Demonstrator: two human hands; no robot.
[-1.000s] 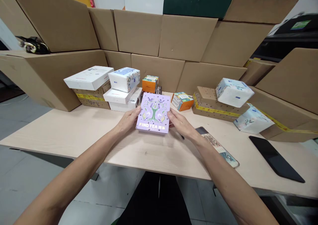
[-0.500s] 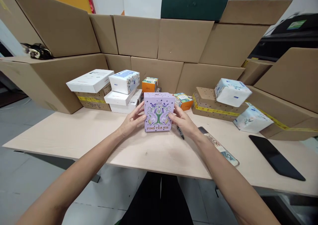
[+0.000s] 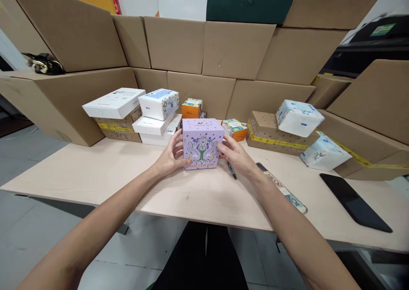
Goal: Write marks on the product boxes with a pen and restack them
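Note:
A lilac tea box [image 3: 201, 143] with a bird pattern stands upright on the light wooden table [image 3: 96, 170], its printed front towards me. My left hand [image 3: 171, 155] grips its left side with thumb and fingers. My right hand [image 3: 234, 153] presses against its right side, fingers wrapped round the edge. A black pen [image 3: 231, 169] lies on the table just under my right hand.
Behind the box are stacked white boxes [image 3: 113, 102], tissue packs [image 3: 159, 103], two orange cartons [image 3: 192, 108] and taped brown boxes [image 3: 271, 132]. A printed flat packet [image 3: 283, 192] and a black phone [image 3: 354, 202] lie to the right. Large cardboard cartons [image 3: 236, 49] wall in the table.
The lilac box was tilted back showing its face a second ago. Both hands have stood it upright and set it down on the table a little farther from me.

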